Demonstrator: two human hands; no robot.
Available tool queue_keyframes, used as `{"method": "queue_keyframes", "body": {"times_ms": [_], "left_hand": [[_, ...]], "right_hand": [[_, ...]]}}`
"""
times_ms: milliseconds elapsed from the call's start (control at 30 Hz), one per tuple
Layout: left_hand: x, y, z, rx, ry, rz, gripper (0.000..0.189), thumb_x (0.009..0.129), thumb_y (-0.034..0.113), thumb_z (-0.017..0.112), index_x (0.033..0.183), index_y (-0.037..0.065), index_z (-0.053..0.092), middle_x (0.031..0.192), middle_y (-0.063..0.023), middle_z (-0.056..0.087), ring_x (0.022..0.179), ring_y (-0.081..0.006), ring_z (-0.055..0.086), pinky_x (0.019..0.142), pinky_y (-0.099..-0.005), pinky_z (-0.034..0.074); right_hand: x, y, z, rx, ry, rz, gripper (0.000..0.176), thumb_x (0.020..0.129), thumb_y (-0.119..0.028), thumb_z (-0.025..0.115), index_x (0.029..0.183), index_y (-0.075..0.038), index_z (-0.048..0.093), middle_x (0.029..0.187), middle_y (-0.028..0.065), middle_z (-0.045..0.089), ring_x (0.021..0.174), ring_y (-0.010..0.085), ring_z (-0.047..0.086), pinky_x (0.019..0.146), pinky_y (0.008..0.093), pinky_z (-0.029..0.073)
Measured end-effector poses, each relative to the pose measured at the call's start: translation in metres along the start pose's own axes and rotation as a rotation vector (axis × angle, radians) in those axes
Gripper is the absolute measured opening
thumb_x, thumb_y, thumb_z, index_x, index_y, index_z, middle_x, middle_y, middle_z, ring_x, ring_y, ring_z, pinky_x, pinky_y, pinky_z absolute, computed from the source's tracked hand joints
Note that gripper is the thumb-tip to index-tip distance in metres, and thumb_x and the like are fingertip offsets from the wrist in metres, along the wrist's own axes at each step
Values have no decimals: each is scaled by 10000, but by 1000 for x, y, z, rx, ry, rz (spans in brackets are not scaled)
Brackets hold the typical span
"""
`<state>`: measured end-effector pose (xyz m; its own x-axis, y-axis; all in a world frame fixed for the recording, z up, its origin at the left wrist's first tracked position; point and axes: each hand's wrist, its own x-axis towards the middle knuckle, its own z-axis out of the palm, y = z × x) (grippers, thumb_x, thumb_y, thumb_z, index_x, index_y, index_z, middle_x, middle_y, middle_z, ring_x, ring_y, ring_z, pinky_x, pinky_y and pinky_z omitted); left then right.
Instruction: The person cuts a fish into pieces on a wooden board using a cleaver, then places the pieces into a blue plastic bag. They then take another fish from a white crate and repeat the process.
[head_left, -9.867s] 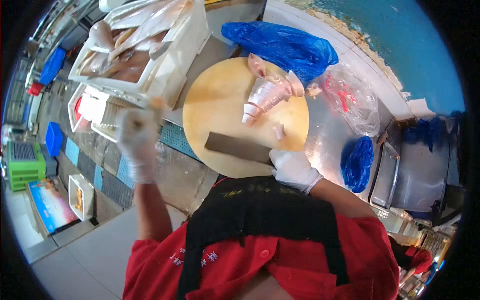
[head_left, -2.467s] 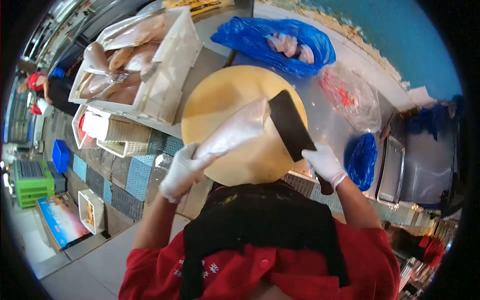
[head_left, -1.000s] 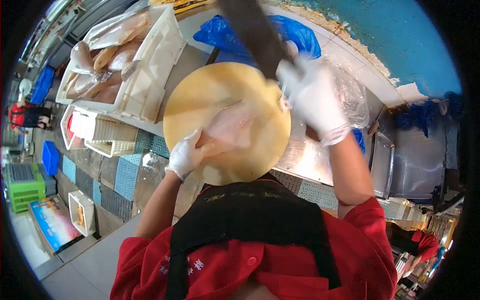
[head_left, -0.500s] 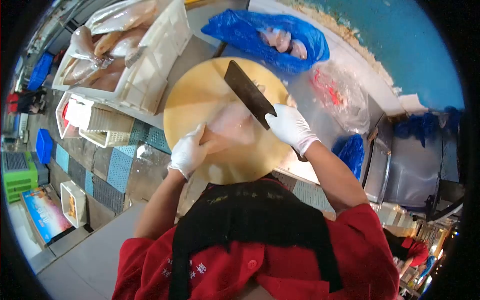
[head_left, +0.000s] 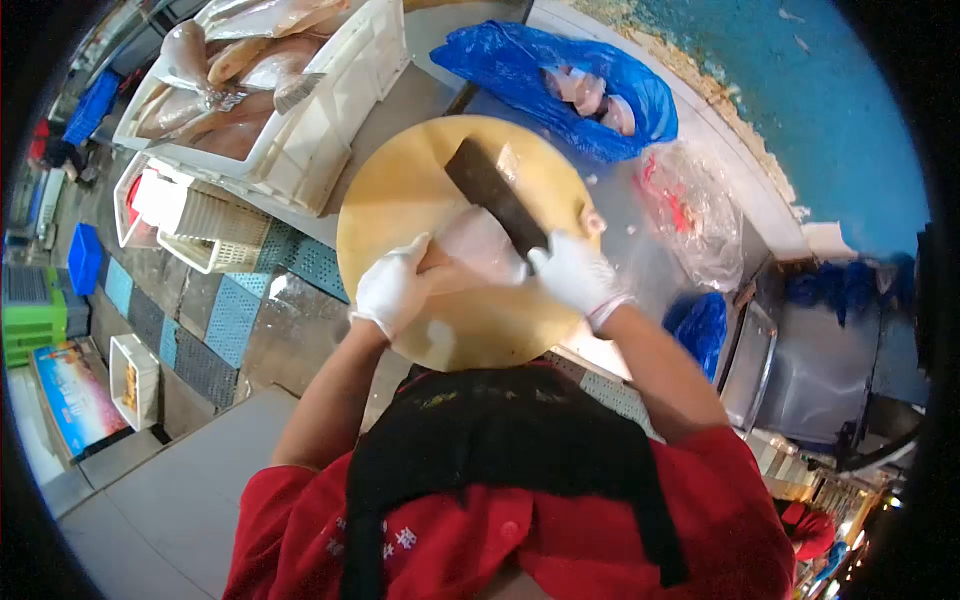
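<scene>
White-gloved; pinching fish piece (head_left: pixel 474 246) by narrow end with left hand (head_left: pixel 392 288), clenching cleaver (head_left: pixel 492 192) with right hand (head_left: pixel 577 272), blade alongside flesh, over round yellow chopping board (head_left: pixel 480 335).

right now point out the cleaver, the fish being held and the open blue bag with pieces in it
cleaver (head_left: pixel 492 194): head view, blade
fish (head_left: pixel 474 246): head view, body
blue bag (head_left: pixel 500 62): head view, left side

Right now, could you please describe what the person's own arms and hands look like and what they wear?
The left hand and right hand wear thin white gloves reaching the wrists. The forearms are bare below short red sleeves.
</scene>
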<state>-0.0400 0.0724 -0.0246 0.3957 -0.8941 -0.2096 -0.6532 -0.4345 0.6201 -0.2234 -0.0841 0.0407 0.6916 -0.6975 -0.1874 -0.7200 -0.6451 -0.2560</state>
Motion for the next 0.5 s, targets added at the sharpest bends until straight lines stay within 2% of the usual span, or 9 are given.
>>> {"method": "queue_keyframes", "body": {"times_ms": [67, 100, 167, 300, 400, 433, 467, 500], "left_hand": [[-1, -6, -1, -20, -7, 36, 639, 865, 395, 656, 1357, 6, 535, 1177, -237, 653, 1100, -387, 623, 916, -419, 490], [-5, -6, 3, -16, -21, 56, 639, 865, 395, 656, 1357, 6, 535, 1177, -237, 653, 1100, -387, 623, 916, -419, 490], [-1, -7, 5, -19, 43, 52, 635, 864, 402, 662, 1347, 7, 544, 1177, -243, 652, 1107, -383, 623, 923, -417, 487], [-8, -1, 6, -28, 17, -23, 640, 861, 406, 666, 1348, 10, 545, 1179, -246, 651, 1117, -379, 620, 934, -411, 482], [-8, 7, 1, -34, 8, -67, 649, 858, 416, 665, 1351, 11, 543, 1182, -249, 648, 1123, -377, 617, 937, -408, 480], [-8, 8, 0, -48, -11, -64, 653, 860, 422, 660, 1354, 12, 540, 1188, -248, 646, 1122, -378, 617, 938, -409, 480], [-8, 7, -2, -61, -28, -60, 657, 861, 428, 656, 1357, 12, 537, 1193, -247, 644, 1121, -378, 617, 938, -409, 479], [-7, 5, -1, -63, -22, -65, 657, 861, 428, 656, 1357, 12, 537, 1193, -247, 644, 1121, -378, 617, 938, -409, 479]], "right_hand": [[8, 18, -10, 174, -226, 58, 362, 904, -290, 515, 945, 38, 663, 854, 279, 678, 865, 386, 683, 832, 485, 509], [11, 12, -24, 381, -352, 254, 402, 897, -336, 551, 953, 52, 643, 823, 284, 665, 810, 431, 669, 786, 477, 529], [25, 21, -31, 302, -206, 133, 364, 899, -303, 553, 967, 43, 640, 820, 271, 670, 800, 413, 674, 739, 462, 536], [51, 16, -103, -145, 727, -388, 286, 936, -252, 562, 946, 29, 615, 705, 151, 641, 569, 190, 633, 530, 340, 502], [24, -41, -178, 557, 693, -166, 276, 919, -241, 634, 935, 33, 604, 696, 115, 638, 553, 134, 573, 518, 287, 470], [18, -52, -181, 752, 723, -152, 275, 912, -236, 656, 928, 33, 601, 687, 100, 637, 547, 116, 550, 512, 272, 458], [14, -57, -175, 747, 754, -179, 277, 912, -248, 648, 924, 24, 601, 693, 131, 637, 596, 179, 572, 551, 310, 471], [12, -56, -156, 609, 766, -218, 279, 913, -261, 640, 920, 15, 601, 698, 162, 638, 644, 242, 593, 591, 347, 483]]}}
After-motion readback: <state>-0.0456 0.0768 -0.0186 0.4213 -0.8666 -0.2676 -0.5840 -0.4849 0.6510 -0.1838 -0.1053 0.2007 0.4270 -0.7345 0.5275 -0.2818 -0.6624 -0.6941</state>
